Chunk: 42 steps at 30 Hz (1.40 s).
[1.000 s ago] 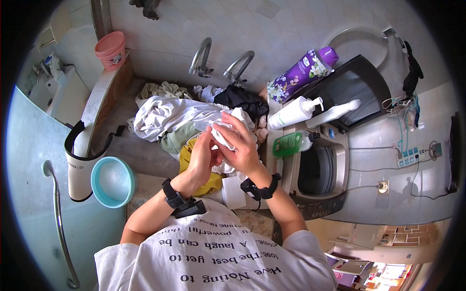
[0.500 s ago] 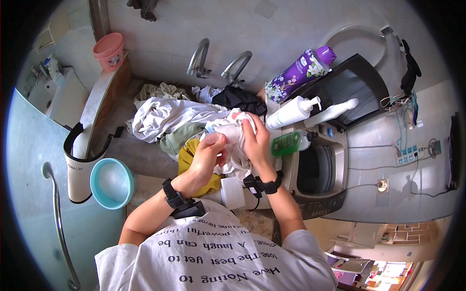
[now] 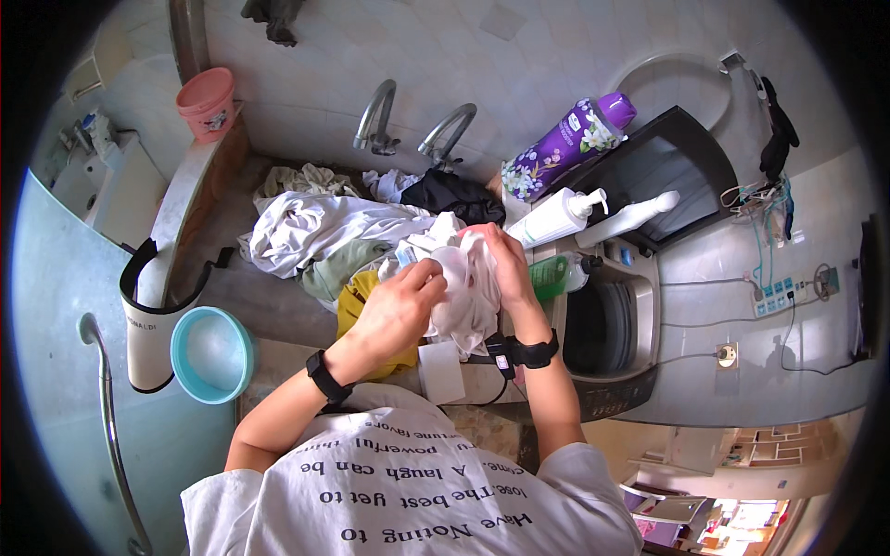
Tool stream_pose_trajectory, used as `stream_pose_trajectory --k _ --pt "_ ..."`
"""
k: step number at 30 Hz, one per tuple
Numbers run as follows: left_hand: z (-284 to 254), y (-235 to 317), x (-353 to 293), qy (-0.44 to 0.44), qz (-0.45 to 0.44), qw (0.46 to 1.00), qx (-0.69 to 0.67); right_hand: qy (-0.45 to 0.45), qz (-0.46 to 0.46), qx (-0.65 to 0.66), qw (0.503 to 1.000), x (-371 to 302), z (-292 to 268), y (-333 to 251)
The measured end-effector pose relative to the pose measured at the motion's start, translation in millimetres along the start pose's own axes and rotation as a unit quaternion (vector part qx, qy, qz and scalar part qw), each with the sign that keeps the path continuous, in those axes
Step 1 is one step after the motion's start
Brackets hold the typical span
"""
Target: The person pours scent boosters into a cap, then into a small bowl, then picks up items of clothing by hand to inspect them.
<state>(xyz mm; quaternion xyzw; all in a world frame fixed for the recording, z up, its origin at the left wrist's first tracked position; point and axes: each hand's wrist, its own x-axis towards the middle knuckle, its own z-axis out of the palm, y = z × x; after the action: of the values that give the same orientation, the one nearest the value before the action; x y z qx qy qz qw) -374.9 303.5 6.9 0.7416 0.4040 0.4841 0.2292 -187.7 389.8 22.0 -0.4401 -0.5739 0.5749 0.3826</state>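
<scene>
While the right hand [image 3: 505,267] grips the white cloth [image 3: 476,310] along its upper right side, the left hand [image 3: 408,301] has its fingers bent closed at the sheer inner part, the tips mostly hidden from me. Gripped from both sides like that, I'd say the cloth is held so it spreads between them rather than bunching. It hangs over the near right end of the sink [image 3: 278,301], in front of the person's chest, probably because that keeps it easy to see and reach. Just left lies the yellow cloth [image 3: 355,306], then the green cloth [image 3: 343,264] and the white garment [image 3: 320,232], heaped loosely. To the right, the green bottle [image 3: 549,276] and pump bottle [image 3: 556,218] stand by the washer [image 3: 640,347], seemingly parked within arm's reach.
</scene>
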Motion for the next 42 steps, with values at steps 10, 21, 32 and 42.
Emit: stream_pose_trajectory --k 10,21,32,42 --pt "7.8 -15.7 -4.3 0.105 -0.189 0.927 -0.305 0.012 -0.041 -0.06 0.997 -16.4 15.0 -11.0" --pt "12.0 -49.3 -5.2 -0.019 -0.39 0.566 -0.727 0.073 -0.142 -0.129 0.979 -9.0 28.6 -6.7" --pt "17.6 -32.7 -7.3 0.077 -0.463 0.605 -0.643 -0.092 -0.366 -0.389 0.84 -16.6 59.2 2.5" --pt "12.5 -51.1 -10.2 0.062 -0.468 0.66 -0.585 -0.004 -0.323 -0.356 0.877 -30.2 49.5 6.6"
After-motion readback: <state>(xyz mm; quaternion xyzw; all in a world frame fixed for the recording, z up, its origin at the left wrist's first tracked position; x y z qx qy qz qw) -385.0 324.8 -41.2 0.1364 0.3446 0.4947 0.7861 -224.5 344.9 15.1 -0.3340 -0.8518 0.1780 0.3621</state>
